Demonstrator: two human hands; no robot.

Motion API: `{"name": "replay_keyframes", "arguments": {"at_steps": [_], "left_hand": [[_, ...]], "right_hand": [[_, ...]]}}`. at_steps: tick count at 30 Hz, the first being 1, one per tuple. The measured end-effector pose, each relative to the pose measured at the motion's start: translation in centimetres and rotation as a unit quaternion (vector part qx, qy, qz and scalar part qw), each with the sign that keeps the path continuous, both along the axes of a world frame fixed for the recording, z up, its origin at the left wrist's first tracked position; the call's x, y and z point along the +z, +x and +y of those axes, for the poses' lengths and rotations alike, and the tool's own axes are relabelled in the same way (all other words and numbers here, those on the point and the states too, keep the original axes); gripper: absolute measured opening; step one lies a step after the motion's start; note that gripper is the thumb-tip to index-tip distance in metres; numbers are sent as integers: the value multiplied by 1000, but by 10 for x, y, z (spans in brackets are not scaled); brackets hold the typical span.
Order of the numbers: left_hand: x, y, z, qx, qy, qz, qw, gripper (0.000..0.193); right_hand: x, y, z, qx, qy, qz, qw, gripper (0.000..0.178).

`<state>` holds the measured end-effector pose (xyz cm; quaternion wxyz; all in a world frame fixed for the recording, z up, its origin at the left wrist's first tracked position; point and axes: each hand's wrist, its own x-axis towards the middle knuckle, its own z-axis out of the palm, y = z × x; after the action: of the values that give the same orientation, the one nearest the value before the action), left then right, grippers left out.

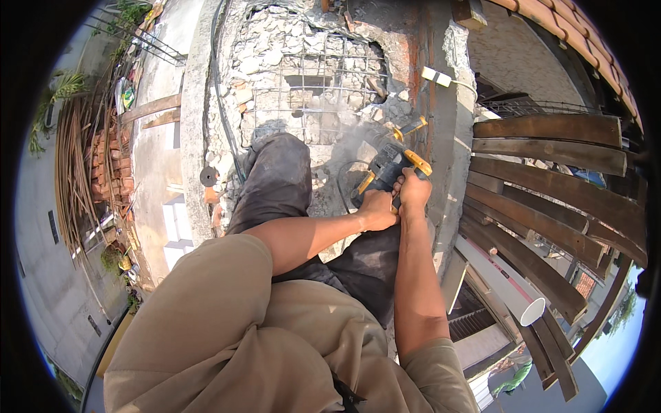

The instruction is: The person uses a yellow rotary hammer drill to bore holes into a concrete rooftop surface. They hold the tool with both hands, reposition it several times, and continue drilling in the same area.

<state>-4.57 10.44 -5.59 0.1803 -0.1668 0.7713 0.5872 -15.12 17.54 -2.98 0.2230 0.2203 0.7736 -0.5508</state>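
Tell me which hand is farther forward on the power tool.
Your right hand, at the right of the power tool; your left hand sits lower in the picture.

Gap between tool (pixel 387 171) and knee (pixel 279 157), rebar (pixel 281 89) ahead

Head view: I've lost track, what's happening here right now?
The person's left hand and right hand both grip a yellow-and-black power tool. Dust hangs near its front end, where the tip is hard to make out. Ahead and leftward, a rebar grid lies exposed among broken concrete.
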Motion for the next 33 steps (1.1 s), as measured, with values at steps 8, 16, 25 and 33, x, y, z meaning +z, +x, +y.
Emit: {"name": "replay_keyframes", "arguments": {"at_steps": [8,16,25,33], "left_hand": [[2,32,7,75,-106,77,989,39],[14,29,12,160,11,186,969,42],[-27,-6,-15,301,159,94,935,38],[-57,4,-57,341,357,71,867,33]], "right_hand": [[21,27,-22,56,-82,-5,995,14],[74,27,-41,157,-16,68,985,13],[38,3,-103,313,249,155,903,39],[38,9,-169,406,289,179,848,39]]}}
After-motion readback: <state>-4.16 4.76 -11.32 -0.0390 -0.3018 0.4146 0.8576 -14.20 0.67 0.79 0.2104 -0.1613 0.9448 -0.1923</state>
